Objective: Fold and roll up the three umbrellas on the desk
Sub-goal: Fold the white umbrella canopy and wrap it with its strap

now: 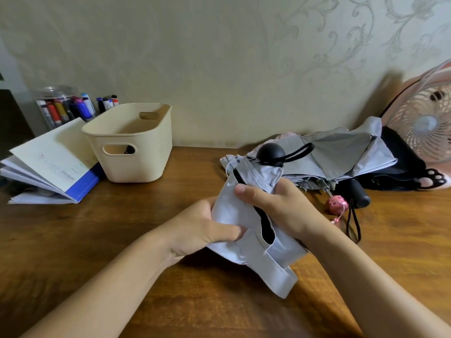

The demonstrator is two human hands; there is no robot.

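Both forearms reach in from the near edge of the wooden tabletop (122, 240) and meet over its middle. The left hand (202, 230) is curled around the lower left side of a pale grey umbrella (246, 225), thumb pressed flat along the fabric and pointing right. The right hand (280, 206) is closed over the upper right of the same bundle, thumb laid across the front toward the left, fingers wrapped behind out of sight. The umbrella is held just above the wood, tilted, its black round handle (271, 154) pointing toward the far edge and a loose fabric strap (280, 276) hanging toward the near edge.

Behind the hands, toward the far right corner, a second grey umbrella (341, 152) lies half collapsed, with a black umbrella (395, 167) beside it against a pink fan (424, 123). A small pink charm (336, 203) rests near them.

Toward the far left sits a cream basket (131, 142), an open booklet (53, 162) and a jar of markers (61, 106). The near-left stretch of wood is bare, as is the strip in front of the basket.
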